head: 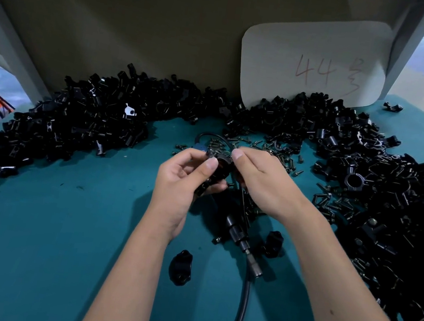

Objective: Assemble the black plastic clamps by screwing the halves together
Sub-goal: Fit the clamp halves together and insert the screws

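Observation:
Both hands meet above the middle of the teal table. My left hand [184, 181] grips a black plastic clamp [222, 168] between thumb and curled fingers. My right hand [260, 180] pinches the same clamp's top right edge with thumb and forefinger; whether a screw sits under those fingertips is hidden. Small dark screws [269, 152] lie scattered just behind the hands. A black powered screwdriver [239, 236] with its cable lies on the table below the hands.
Large heaps of black clamp halves stand at the left [73, 123] and at the right [391, 203]. Two loose clamp pieces [180, 267] [274, 244] lie near the screwdriver. A card marked 44 [313, 62] leans on the back wall. The teal table [41, 245] lies bare at front left.

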Tool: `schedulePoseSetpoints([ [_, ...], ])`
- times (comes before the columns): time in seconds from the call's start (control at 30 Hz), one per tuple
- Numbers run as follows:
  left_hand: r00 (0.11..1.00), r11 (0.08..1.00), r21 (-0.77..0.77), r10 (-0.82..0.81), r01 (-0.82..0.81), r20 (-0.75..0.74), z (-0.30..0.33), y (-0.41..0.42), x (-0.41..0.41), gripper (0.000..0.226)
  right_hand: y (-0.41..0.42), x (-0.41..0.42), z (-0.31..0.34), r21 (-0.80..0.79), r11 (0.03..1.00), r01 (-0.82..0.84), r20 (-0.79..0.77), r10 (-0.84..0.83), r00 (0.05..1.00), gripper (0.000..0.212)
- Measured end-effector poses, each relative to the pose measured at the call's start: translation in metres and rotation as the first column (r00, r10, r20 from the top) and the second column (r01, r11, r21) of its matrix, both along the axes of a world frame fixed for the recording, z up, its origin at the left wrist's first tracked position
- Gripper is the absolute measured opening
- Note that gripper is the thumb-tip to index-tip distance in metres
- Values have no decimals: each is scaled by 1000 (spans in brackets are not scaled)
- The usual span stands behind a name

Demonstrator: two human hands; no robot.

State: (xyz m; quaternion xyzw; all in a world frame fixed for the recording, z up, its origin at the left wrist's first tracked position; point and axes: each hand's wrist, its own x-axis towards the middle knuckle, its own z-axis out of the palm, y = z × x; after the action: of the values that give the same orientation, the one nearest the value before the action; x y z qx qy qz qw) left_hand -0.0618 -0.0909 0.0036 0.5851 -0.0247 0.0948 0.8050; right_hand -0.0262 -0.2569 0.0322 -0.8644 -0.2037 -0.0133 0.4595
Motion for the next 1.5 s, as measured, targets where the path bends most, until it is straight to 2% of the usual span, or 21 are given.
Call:
schedulePoseSetpoints([
  [0.1,999,998,-57,-28,27,-16,0,1,-1,28,2,-1,-1,-5,1000,-23,82,23,996,34],
  [0.27,999,997,-73,-27,25,-27,-2,3,-1,36,3,3,-3,-14,1000,14,109,-13,994,48],
  [0.37,1000,999,-45,-19,18,-2,-4,2,1,24,5,3,-5,4,996,87,142,-86,986,49],
  [0.43,999,997,59,38,-40,30,-6,2,3,12,8,1,-6,19,992,123,220,-124,968,41],
  [0.5,995,986,145,80,-87,55,-7,1,4,21,11,-1,-5,45,997,59,277,-69,958,28],
  [0.57,994,984,149,90,-99,62,-7,2,4,28,14,-2,-4,38,999,-1,301,-11,953,17],
  [0.73,990,984,141,92,-107,105,-8,8,3,23,13,-2,-1,124,992,-32,268,-2,963,16],
  [0.93,990,986,111,113,-121,81,-7,7,2,26,10,0,-2,282,958,-57,204,-2,979,16],
  [1.07,989,987,78,135,-139,58,-6,8,2,37,5,1,-2,361,928,-88,166,29,986,5],
  [1.2,993,993,26,114,-114,20,-4,8,1,40,4,0,-1,416,900,-127,119,84,989,17],
  [1.3,995,995,11,101,-101,11,-4,8,2,35,3,-2,-1,484,867,-114,54,100,994,18],
  [1.37,996,996,7,92,-92,12,-4,8,2,32,4,-3,0,494,863,-104,33,101,994,16],
  [1.5,997,998,-14,63,-63,38,-2,7,-1,35,7,-3,-1,438,895,-90,90,55,994,10],
])
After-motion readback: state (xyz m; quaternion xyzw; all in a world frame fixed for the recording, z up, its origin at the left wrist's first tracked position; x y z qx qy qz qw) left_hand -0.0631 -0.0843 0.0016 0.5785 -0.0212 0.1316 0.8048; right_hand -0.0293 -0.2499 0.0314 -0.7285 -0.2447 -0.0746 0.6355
